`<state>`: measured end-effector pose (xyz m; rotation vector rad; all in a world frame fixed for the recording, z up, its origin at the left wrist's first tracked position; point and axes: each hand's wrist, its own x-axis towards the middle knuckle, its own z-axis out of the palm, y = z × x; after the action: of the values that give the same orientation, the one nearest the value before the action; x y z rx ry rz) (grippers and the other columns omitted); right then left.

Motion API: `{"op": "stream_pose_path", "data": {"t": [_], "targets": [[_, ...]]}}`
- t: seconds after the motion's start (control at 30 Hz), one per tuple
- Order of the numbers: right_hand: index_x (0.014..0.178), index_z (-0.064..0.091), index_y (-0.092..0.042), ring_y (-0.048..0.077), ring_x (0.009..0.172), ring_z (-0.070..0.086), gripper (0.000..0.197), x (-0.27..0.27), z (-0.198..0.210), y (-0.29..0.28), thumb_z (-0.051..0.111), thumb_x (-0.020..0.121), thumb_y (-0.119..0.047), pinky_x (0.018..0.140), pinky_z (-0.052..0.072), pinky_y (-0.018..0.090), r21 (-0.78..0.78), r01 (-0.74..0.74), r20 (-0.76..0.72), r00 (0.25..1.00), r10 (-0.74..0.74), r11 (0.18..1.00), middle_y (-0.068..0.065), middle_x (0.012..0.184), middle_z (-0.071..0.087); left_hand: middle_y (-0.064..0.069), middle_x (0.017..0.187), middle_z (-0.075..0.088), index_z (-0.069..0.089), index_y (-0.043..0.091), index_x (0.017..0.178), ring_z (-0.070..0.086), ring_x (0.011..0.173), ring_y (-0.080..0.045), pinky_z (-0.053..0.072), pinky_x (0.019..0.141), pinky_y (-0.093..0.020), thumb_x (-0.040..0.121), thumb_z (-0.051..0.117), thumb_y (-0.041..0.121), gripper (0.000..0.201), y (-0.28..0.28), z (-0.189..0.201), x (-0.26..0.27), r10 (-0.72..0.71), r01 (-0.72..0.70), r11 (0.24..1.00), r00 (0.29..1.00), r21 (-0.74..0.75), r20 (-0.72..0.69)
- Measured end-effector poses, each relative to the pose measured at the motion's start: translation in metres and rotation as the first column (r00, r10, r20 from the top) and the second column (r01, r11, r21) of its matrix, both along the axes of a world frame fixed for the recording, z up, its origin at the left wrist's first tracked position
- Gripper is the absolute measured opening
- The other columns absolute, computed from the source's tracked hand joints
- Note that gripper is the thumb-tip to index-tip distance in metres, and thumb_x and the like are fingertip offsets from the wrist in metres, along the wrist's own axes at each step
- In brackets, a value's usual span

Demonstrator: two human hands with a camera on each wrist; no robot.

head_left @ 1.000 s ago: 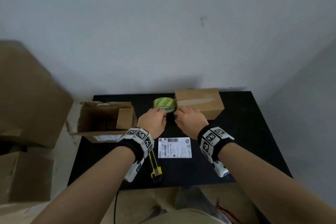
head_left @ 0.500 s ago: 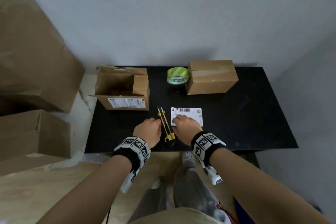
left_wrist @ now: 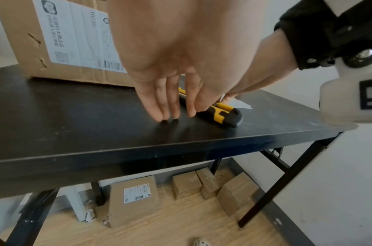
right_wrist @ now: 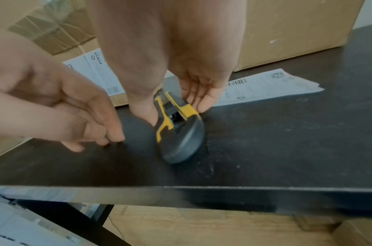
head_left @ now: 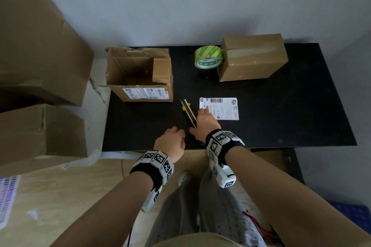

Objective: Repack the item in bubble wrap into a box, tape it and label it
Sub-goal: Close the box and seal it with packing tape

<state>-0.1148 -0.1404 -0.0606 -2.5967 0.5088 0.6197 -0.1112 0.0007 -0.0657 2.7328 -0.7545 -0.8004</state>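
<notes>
While the right hand (head_left: 206,124) closes thumb and fingers on either side of the knife (right_wrist: 176,123), the left hand (head_left: 171,143) rests straight fingertips on the worktop (head_left: 281,116), holding nothing. Judged: pinch the handle mid-body, lift level, blade kept in. Label (head_left: 222,107) lies just beside the knife; tape (head_left: 207,57) touches the sealed box (head_left: 255,58). Wrapped item not visible. Open box (head_left: 138,74) carries a sticker reading "H036"; the barcodes and other print are too small to read.
</notes>
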Motion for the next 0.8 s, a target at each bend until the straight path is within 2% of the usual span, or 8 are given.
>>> {"op": "stream_pose_path", "data": {"t": [0.07, 0.2, 0.33, 0.43, 0.63, 0.67, 0.73, 0.8], "targets": [[0.127, 0.039, -0.002, 0.029, 0.116, 0.047, 0.06, 0.001, -0.001, -0.002, 0.069, 0.081, -0.025, 0.096, 0.045, 0.038, 0.013, 0.012, 0.008, 1.0, -0.012, 1.0, 0.014, 0.129, 0.039, -0.004, 0.118, 0.049, 0.054, 0.018, 0.116, 0.048, 0.109, -0.021, 0.049, 0.082, -0.037, 0.095, 0.041, 0.023, 0.025, -0.001, 0.001, 0.003, 0.005, -0.005, 1.0, 1.0, -0.004, 0.008], [0.126, 0.044, -0.001, 0.03, 0.116, 0.047, 0.044, -0.001, 0.0, -0.006, 0.059, 0.088, -0.018, 0.097, 0.044, 0.038, 0.069, 0.012, 0.039, 0.999, -0.015, 0.998, 0.015, 0.129, 0.04, -0.004, 0.119, 0.049, 0.054, 0.019, 0.117, 0.048, 0.11, -0.021, 0.048, 0.081, -0.035, 0.095, 0.041, 0.023, 0.026, -0.004, 0.004, 0.006, 0.0, -0.001, 1.0, 1.0, 0.012, 0.017], [0.124, 0.042, -0.004, 0.027, 0.115, 0.047, 0.037, -0.005, 0.015, -0.023, 0.053, 0.093, -0.021, 0.094, 0.041, 0.035, 0.154, 0.072, 0.111, 0.99, -0.09, 0.985, 0.012, 0.126, 0.045, -0.003, 0.119, 0.05, 0.054, 0.02, 0.117, 0.049, 0.109, -0.019, 0.048, 0.081, -0.034, 0.095, 0.043, 0.023, 0.025, -0.012, 0.015, 0.012, 0.005, -0.005, 1.0, 1.0, 0.006, 0.024], [0.12, 0.045, -0.006, 0.025, 0.11, 0.049, 0.034, -0.008, 0.035, -0.044, 0.052, 0.094, -0.026, 0.09, 0.042, 0.034, 0.198, 0.108, 0.219, 0.964, -0.151, 0.974, 0.01, 0.12, 0.048, -0.001, 0.117, 0.051, 0.055, 0.021, 0.116, 0.05, 0.107, -0.017, 0.049, 0.083, -0.033, 0.094, 0.046, 0.023, 0.024, -0.025, 0.029, 0.024, 0.001, 0.0, 0.999, 0.999, -0.034, 0.048], [0.114, 0.05, -0.009, 0.023, 0.103, 0.049, 0.032, 0.005, 0.074, -0.094, 0.051, 0.092, -0.033, 0.091, 0.042, 0.039, 0.055, 0.076, 0.444, 0.891, -0.093, 0.996, 0.006, 0.11, 0.05, -0.003, 0.116, 0.053, 0.054, 0.019, 0.117, 0.053, 0.105, -0.019, 0.049, 0.084, -0.038, 0.094, 0.044, 0.021, 0.025, -0.068, 0.061, 0.062, 0.044, -0.017, 0.985, 0.987, -0.173, 0.155], [0.117, 0.049, -0.011, 0.022, 0.105, 0.049, 0.034, 0.01, 0.078, -0.102, 0.051, 0.092, -0.034, 0.093, 0.042, 0.039, 0.048, 0.071, 0.454, 0.887, -0.085, 0.996, 0.005, 0.112, 0.051, -0.003, 0.118, 0.052, 0.054, 0.019, 0.118, 0.053, 0.106, -0.02, 0.049, 0.085, -0.037, 0.094, 0.044, 0.021, 0.026, -0.074, 0.065, 0.068, 0.054, -0.02, 0.979, 0.985, -0.203, 0.165], [0.128, 0.047, -0.013, 0.02, 0.117, 0.047, 0.044, 0.018, 0.085, -0.121, 0.055, 0.09, -0.034, 0.102, 0.039, 0.039, 0.068, 0.044, 0.438, 0.896, -0.07, 0.997, 0.003, 0.128, 0.049, -0.002, 0.123, 0.05, 0.051, 0.019, 0.122, 0.052, 0.108, -0.018, 0.048, 0.084, -0.033, 0.094, 0.046, 0.02, 0.029, -0.086, 0.074, 0.082, 0.079, -0.031, 0.966, 0.981, -0.258, 0.178], [0.122, 0.054, -0.013, 0.018, 0.133, 0.036, 0.042, 0.028, 0.087, -0.139, 0.061, 0.086, -0.034, 0.11, 0.033, 0.042, 0.068, -0.017, 0.426, 0.905, -0.014, 0.998, -0.001, 0.145, 0.037, -0.002, 0.127, 0.046, 0.048, 0.019, 0.127, 0.051, 0.11, -0.016, 0.048, 0.082, -0.029, 0.094, 0.048, 0.021, 0.033, -0.096, 0.081, 0.095, 0.106, -0.044, 0.954, 0.975, -0.297, 0.196]]}}
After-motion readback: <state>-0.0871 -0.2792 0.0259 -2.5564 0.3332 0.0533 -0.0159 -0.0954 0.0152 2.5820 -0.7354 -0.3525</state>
